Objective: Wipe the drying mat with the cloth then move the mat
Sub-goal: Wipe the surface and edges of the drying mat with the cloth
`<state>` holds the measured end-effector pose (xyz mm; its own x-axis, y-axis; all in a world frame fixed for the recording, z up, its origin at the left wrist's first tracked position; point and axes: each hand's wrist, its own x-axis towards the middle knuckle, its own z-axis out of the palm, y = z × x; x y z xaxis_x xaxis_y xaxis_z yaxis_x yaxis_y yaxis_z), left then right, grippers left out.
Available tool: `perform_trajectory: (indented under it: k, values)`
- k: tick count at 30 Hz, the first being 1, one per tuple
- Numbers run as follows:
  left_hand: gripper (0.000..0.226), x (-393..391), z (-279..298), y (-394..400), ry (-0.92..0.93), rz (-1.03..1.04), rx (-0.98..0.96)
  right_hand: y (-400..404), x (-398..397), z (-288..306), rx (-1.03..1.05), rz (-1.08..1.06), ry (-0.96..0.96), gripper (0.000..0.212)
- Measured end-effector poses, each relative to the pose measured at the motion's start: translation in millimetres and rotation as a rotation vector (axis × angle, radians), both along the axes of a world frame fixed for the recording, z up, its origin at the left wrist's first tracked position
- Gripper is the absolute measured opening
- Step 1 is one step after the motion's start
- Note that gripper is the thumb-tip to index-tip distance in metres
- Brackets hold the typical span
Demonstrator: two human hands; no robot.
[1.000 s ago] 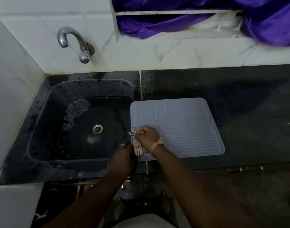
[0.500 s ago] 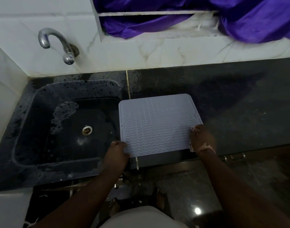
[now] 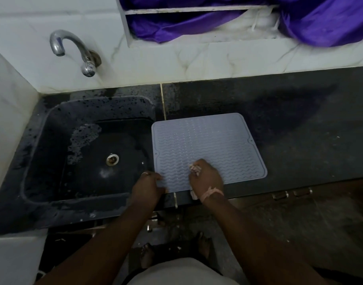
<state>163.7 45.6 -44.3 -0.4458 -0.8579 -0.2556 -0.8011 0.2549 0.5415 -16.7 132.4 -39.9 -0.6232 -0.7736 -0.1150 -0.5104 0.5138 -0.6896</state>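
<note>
A pale grey ribbed drying mat [image 3: 209,145] lies flat on the dark counter [image 3: 300,128], just right of the sink. My right hand [image 3: 206,177] rests on the mat's near middle, fingers curled round a small pale cloth [image 3: 195,168] whose end also shows at my wrist. The mat's near left corner is pinched by my left hand [image 3: 148,187] at the counter's front edge.
A black sink [image 3: 53,153] with a metal drain [image 3: 112,159] and some foam lies to the left. A chrome tap [image 3: 73,50] sticks out of the white marble wall. Purple fabric [image 3: 300,23] hangs at a window ledge behind. My bare feet show below.
My right hand with the cloth swept from the mat's near left to its near right edge, then came back to the near middle. My left hand stayed at the near left corner.
</note>
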Motion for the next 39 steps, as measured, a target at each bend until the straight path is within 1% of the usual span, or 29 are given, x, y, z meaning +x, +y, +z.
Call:
perform_trajectory:
  k: [3, 5, 8, 10, 14, 16, 18, 19, 20, 21, 22, 23, 25, 26, 28, 31, 34, 37, 39]
  values:
    - [0.045, 3, 0, 1, 0.017, 0.0, -0.013, -19, 31, -4, -0.011, 0.044, -0.055, 0.009]
    - [0.039, 5, 0, 2, 0.039, -0.025, -0.06, -29, 42, -7, -0.009, 0.055, -0.114, 0.01]
    - [0.023, 8, -1, 2, 0.07, -0.047, -0.111, -43, 53, -15, -0.029, 0.071, -0.246, 0.009]
    - [0.023, 9, -2, 2, 0.075, -0.048, -0.116, -51, 56, -18, -0.042, 0.057, -0.395, 0.01]
    - [0.026, 14, -2, 1, 0.087, -0.055, -0.095, -57, 40, -19, -0.074, -0.08, -0.777, 0.011]
    - [0.036, 15, -3, 2, 0.098, -0.059, -0.058, -47, 19, -18, -0.18, -0.178, -0.96, 0.016]
    - [0.042, 14, -4, 3, 0.114, -0.034, -0.009, -30, -8, -15, -0.316, -0.298, -1.054, 0.024]
    - [0.042, 14, -4, 4, 0.124, -0.021, 0.005, -20, -23, -12, -0.367, -0.369, -1.054, 0.023]
    - [0.042, 13, -3, 5, 0.137, -0.014, 0.011, -8, -38, -10, -0.401, -0.445, -1.015, 0.019]
    - [0.041, 12, -3, 6, 0.149, -0.015, 0.012, 3, -54, -7, -0.409, -0.522, -0.93, 0.012]
    - [0.041, 12, -3, 7, 0.155, -0.019, 0.008, 14, -69, -3, -0.392, -0.575, -0.814, 0.007]
    - [0.041, 11, -2, 9, 0.155, -0.023, 0.005, 24, -82, 0, -0.345, -0.608, -0.681, 0.009]
    - [0.039, 11, 0, 12, 0.15, -0.02, 0.007, 40, -104, 3, -0.213, -0.606, -0.433, 0.022]
    - [0.037, 10, 2, 12, 0.143, -0.02, 0.002, 45, -111, 6, -0.163, -0.593, -0.35, 0.024]
    - [0.033, 7, 2, 11, 0.112, -0.026, -0.02, 51, -122, 12, -0.093, -0.556, -0.222, 0.023]
    - [0.034, 2, 3, 10, 0.085, -0.035, -0.035, 51, -135, 12, 0.094, -0.48, 0.017, 0.023]
    - [0.04, -1, 2, 6, 0.051, -0.022, -0.023, 48, -129, 8, 0.205, -0.431, 0.027, 0.027]
    - [0.041, -2, -2, 4, 0.022, 0.028, -0.012, 47, -108, -5, 0.114, -0.317, 0.177, 0.017]
    - [0.044, -2, -4, 5, 0.006, 0.03, -0.008, 42, -89, -9, 0.057, -0.281, 0.177, 0.015]
